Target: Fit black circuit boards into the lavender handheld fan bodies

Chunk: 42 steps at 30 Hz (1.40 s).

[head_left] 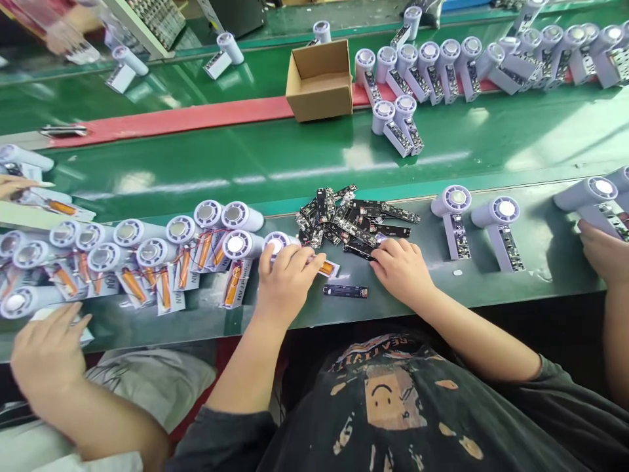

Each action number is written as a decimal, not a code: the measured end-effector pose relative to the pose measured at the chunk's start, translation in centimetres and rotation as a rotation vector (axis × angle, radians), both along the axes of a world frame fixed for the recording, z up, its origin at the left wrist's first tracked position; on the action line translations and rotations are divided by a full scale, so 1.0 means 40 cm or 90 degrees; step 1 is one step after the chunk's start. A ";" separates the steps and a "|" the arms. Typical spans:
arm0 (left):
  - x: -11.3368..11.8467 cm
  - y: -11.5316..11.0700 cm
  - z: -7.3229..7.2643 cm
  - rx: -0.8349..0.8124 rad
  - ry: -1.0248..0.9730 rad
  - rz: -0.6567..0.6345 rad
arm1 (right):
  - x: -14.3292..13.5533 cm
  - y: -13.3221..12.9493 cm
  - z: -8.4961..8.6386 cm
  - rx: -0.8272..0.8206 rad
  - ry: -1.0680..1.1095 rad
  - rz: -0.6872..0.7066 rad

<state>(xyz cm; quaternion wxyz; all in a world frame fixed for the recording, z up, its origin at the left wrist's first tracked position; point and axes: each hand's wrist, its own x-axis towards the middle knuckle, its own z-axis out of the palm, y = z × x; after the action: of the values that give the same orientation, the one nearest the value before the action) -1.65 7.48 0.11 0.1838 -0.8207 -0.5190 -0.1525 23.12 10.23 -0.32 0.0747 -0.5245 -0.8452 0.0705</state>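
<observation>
Holding a lilac fan (278, 242): left hand (284, 280); right hand (401, 270) at circuit boards (354, 228), grasp unclear.

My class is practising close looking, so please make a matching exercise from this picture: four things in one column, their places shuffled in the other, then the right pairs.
Column one
1. Cardboard box
2. Left hand
3. Right hand
4. Lone circuit board

Column two
A. At the near edge of the heap of black circuit boards
B. On the red strip
C. Flat on the green bench, apart from the heap
D. With fingers on a lilac fan

Right pairs: 1-B, 2-D, 3-A, 4-C
</observation>
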 end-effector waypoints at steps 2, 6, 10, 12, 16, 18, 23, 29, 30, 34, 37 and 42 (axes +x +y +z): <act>0.023 -0.008 -0.002 -0.013 0.008 -0.011 | -0.006 -0.026 0.003 0.005 0.021 0.040; 0.049 -0.007 -0.003 -0.064 -0.011 -0.013 | -0.028 -0.084 0.007 -0.064 0.015 0.177; 0.077 -0.009 0.005 -0.097 -0.045 -0.018 | 0.011 -0.111 0.010 -0.131 -0.001 0.193; 0.102 -0.014 0.005 -0.095 -0.052 -0.041 | 0.059 -0.112 0.019 -0.129 0.063 0.221; 0.174 -0.027 0.000 -0.086 -0.074 -0.099 | 0.160 -0.114 0.059 -0.080 0.216 0.275; 0.199 -0.035 0.004 -0.103 -0.090 -0.138 | 0.196 -0.115 0.081 -0.057 0.239 0.271; 0.153 -0.083 0.069 -0.035 -0.231 -0.198 | 0.217 -0.122 0.104 -0.027 0.214 0.260; 0.112 -0.179 0.107 -0.267 -0.292 -0.236 | 0.112 -0.145 0.079 0.015 0.163 0.345; 0.116 -0.191 0.098 -0.331 -0.274 -0.224 | 0.093 -0.145 0.073 0.017 0.166 0.366; 0.106 -0.212 0.048 -0.422 -0.387 -0.057 | 0.043 -0.129 0.047 -0.030 0.244 0.326; 0.083 -0.202 0.024 -0.385 -0.607 0.052 | 0.008 -0.114 0.031 -0.009 0.228 0.214; 0.093 -0.149 0.023 -0.346 -0.630 0.020 | -0.051 -0.097 0.004 -0.003 0.122 0.080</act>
<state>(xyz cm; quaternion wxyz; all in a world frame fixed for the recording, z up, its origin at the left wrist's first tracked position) 2.06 1.51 1.02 -0.2973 -0.6613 -0.5761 -0.3773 21.08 6.34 -0.16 0.1495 -0.4614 -0.8652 0.1272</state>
